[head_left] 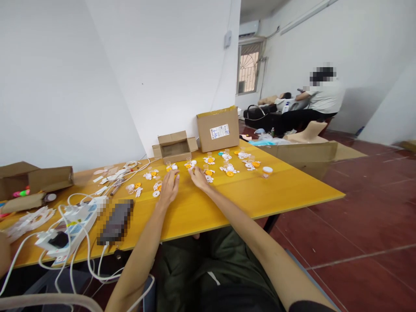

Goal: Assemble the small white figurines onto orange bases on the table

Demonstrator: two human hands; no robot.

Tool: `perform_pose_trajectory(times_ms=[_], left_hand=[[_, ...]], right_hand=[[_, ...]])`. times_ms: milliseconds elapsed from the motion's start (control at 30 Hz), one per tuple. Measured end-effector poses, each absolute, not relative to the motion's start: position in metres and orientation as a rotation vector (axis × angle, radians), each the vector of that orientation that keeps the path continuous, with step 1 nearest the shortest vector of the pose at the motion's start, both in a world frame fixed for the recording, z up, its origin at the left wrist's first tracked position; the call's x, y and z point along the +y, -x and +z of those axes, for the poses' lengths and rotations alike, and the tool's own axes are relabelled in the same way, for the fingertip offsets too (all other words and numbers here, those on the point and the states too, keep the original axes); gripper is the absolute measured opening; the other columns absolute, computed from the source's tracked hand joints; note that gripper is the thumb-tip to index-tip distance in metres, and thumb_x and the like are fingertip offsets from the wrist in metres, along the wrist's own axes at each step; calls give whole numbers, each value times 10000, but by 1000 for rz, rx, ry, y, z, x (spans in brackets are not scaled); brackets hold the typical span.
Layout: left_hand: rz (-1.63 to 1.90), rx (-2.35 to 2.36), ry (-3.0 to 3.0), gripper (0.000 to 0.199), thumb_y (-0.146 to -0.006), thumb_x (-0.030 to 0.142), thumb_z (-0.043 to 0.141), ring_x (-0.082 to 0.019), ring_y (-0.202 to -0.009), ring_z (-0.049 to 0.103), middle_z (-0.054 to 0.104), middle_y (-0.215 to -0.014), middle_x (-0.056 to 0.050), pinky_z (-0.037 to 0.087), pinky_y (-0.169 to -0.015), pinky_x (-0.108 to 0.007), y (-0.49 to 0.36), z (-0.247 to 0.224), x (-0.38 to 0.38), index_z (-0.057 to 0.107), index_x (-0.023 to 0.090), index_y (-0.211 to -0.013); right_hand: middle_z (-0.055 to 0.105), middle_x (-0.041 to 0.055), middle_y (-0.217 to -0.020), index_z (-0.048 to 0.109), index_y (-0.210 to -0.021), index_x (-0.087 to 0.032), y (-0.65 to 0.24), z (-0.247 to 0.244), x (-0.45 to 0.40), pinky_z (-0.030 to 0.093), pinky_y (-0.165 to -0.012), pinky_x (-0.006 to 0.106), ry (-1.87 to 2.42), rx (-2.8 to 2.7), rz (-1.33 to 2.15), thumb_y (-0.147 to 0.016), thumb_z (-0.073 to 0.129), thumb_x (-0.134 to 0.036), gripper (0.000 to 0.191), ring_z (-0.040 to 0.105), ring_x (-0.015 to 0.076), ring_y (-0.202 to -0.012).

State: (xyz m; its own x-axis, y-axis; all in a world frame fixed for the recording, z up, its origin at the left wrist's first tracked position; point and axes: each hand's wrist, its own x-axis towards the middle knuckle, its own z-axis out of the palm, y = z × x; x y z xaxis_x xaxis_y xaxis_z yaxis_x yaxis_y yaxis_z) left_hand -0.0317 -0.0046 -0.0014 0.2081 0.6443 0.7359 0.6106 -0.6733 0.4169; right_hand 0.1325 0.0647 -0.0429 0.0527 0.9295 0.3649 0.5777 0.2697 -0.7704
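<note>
My left hand [170, 187] rests at the table's middle, fingers stretched forward, nothing visible in it. A group of white and orange plastic parts [157, 189] lies just left of it. Beyond its fingertips is another small group with a white piece [174, 166]. My right hand [199, 178] is a short gap away, fingers apart and holding nothing I can see. White and orange parts [208, 173] lie beside its right edge, partly hidden. Several similar groups, with small clear cups, spread to the right. A clear jar with a white lid [267, 170] stands apart from them.
An open cardboard box [175, 147] and a larger closed carton [218, 130] stand at the table's back. On the left are a power strip [81, 225] with tangled white cables, a dark blurred-out object [116, 222] and another open box [50, 177]. A person [325, 95] sits far right.
</note>
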Motion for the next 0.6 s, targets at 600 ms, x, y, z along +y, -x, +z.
perform_pose_trajectory(times_ms=[600], left_hand=[[977, 1188, -2632, 141, -922, 239, 513, -229, -984, 638, 673, -999, -54, 525, -924, -402, 31, -24, 8, 639, 267, -978]], right_hand=[[606, 112, -1382, 592, -1273, -224, -175, -48, -19, 418, -1112, 417, 1057, -2225, 342, -971, 489, -266, 322, 527, 238, -1330]])
